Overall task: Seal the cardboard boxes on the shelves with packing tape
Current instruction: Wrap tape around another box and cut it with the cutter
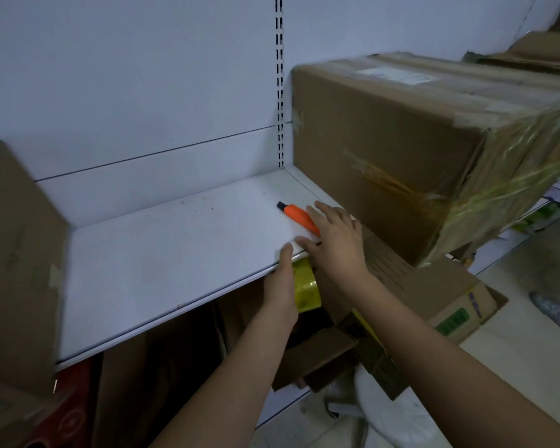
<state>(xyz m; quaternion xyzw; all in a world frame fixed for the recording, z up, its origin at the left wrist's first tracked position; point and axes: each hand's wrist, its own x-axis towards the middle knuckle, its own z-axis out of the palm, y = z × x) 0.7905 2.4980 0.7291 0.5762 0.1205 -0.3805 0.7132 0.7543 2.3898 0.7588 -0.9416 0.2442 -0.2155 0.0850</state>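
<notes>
Right fingers: spread and straight, lying over the rear of the orange box cutter at frame centre.
Right hand: flat on the white shelf, just beside the big box.
Left hand: fingers curled round a yellowish packing tape roll, thumb on the shelf's front edge; the grip is partly hidden.
Taped cardboard box: upper right, on the shelf.
Open box: below it, flaps loose.

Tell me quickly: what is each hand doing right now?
Left hand: gripping the yellow tape roll.
Right hand: open, fingers straight over the orange cutter.
</notes>
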